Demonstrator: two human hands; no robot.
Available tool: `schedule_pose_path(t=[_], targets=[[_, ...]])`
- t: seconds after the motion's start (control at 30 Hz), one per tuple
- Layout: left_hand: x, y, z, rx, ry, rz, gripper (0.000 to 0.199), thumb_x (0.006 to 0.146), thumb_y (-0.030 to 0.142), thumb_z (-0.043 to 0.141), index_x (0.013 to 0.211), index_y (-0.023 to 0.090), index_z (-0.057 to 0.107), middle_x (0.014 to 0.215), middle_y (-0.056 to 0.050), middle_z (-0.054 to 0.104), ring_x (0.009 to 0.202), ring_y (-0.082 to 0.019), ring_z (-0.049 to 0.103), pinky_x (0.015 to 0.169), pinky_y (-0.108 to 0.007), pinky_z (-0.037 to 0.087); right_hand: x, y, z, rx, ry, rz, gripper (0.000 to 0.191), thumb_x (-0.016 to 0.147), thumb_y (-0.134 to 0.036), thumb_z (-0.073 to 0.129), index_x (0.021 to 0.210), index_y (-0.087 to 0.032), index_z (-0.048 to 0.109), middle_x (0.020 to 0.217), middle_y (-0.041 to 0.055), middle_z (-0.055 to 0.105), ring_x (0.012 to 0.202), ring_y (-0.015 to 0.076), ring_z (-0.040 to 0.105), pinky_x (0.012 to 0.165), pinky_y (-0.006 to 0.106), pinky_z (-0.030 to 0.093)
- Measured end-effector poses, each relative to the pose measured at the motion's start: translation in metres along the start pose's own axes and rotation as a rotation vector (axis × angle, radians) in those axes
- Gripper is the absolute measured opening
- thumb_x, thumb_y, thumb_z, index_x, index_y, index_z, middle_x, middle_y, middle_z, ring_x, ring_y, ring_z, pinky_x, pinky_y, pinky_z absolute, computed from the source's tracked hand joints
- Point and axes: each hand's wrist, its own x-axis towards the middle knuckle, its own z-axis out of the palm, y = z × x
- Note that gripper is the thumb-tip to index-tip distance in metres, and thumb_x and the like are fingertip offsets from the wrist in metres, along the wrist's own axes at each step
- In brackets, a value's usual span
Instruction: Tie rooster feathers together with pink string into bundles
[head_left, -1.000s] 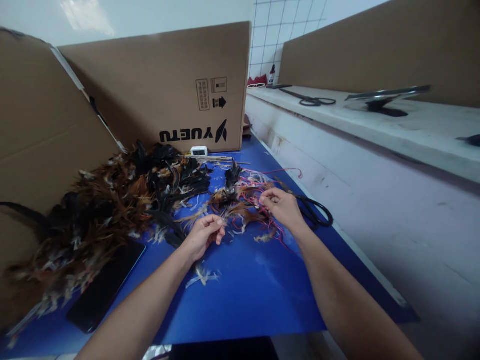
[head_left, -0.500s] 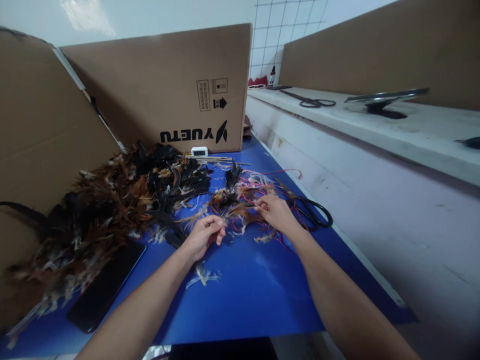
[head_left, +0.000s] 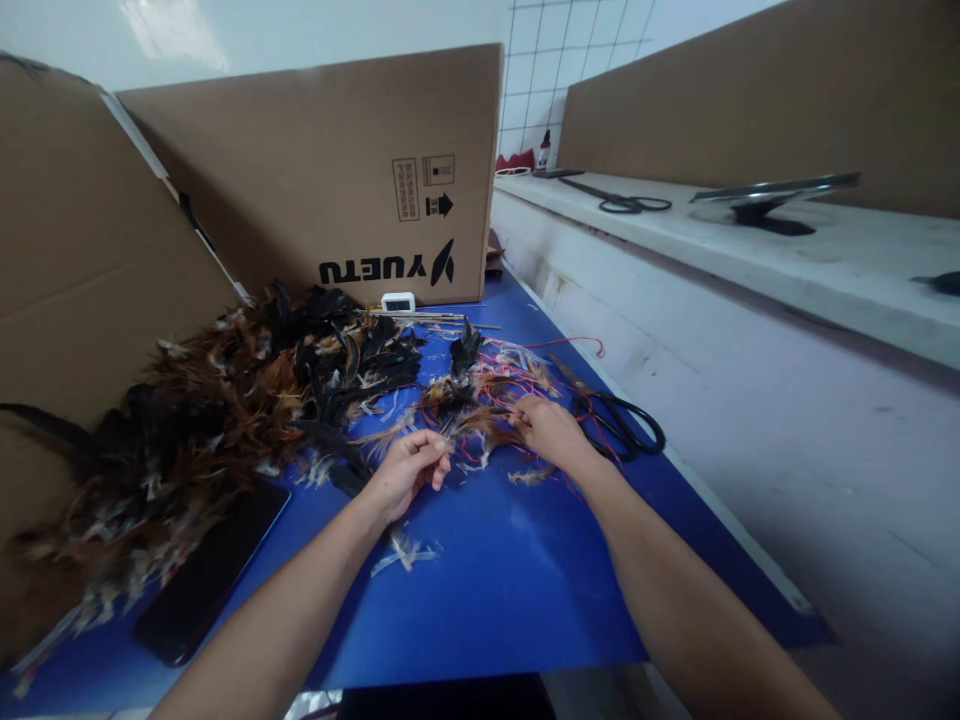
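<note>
"Fingers?"
"Left hand: thumb and forefinger pinching a brown feather between both hands. Right hand: I can't tell from here."
"Around them?"
"I see blue tabletop beneath, feather pile at nine, cardboard panel at eleven, white ledge at two."

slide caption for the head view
Left hand and right hand over a blue table, between heaped feathers and black scissors.

Left of the blue table stands a plain cardboard panel; at the table's far end, a printed cardboard sheet. Beyond the table, a white wall catches a bright glare; along the table's right runs a pale ledge.
</note>
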Motion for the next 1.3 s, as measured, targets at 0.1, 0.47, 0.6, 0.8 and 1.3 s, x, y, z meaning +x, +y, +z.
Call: schedule_pose_path(t=[0.1,0.47,0.6,0.8,1.3], targets=[[0.0002,0.0,0.0002,0.001,0.002,0.001,0.024,0.073,0.033,0.068,0.074,0.013,0.055,0.059,0.001,0.057,0.042,-0.006,0.047,0.043,-0.018,0.036,0.001,-0.0003,-0.001,0.045,0.017,-0.006,0.008,0.076,-0.016,0.054,0.073,-0.018,0.061,0.075,0.004,0.064,0.066,0.0152,0.056,0.059,0.024,0.035],[-0.0011,0.0,-0.0005,0.006,-0.008,0.008,0.025,0.073,0.034,0.068,0.074,0.013,0.054,0.059,0.001,0.057,0.043,-0.006,0.047,0.044,-0.018,0.036,0.003,0.0015,-0.0077,0.435,0.146,0.087,0.015,0.078,-0.031,0.052,0.073,-0.018,0.06,0.058,-0.0018,0.061,0.05,0.0119,0.053,0.052,0.023,0.039],[-0.0011,0.0006,0.0002,0.007,-0.006,0.004,0.027,0.072,0.035,0.069,0.074,0.013,0.054,0.059,0.001,0.057,0.043,-0.006,0.047,0.044,-0.019,0.036,0.0033,-0.0003,-0.009,0.538,0.138,0.108,0.015,0.076,-0.03,0.054,0.077,-0.018,0.061,0.061,-0.0007,0.063,0.054,0.0129,0.057,0.055,0.024,0.042],[-0.0001,0.0008,0.0002,0.01,-0.004,0.005,0.026,0.072,0.035,0.069,0.074,0.013,0.055,0.059,0.001,0.057,0.042,-0.006,0.047,0.044,-0.019,0.036,0.0037,0.0012,-0.0062,0.604,0.14,0.115,0.015,0.073,-0.03,0.058,0.081,-0.018,0.063,0.064,0.0001,0.065,0.057,0.0144,0.06,0.058,0.026,0.047],[-0.0006,0.0005,0.0003,0.011,-0.007,0.005,0.026,0.072,0.035,0.069,0.075,0.013,0.055,0.06,0.001,0.057,0.043,-0.006,0.048,0.044,-0.019,0.036,0.0013,-0.0044,-0.0091,0.56,0.084,0.127,0.017,0.073,-0.031,0.057,0.082,-0.019,0.064,0.062,0.0004,0.065,0.056,0.0153,0.062,0.05,0.025,0.049]])
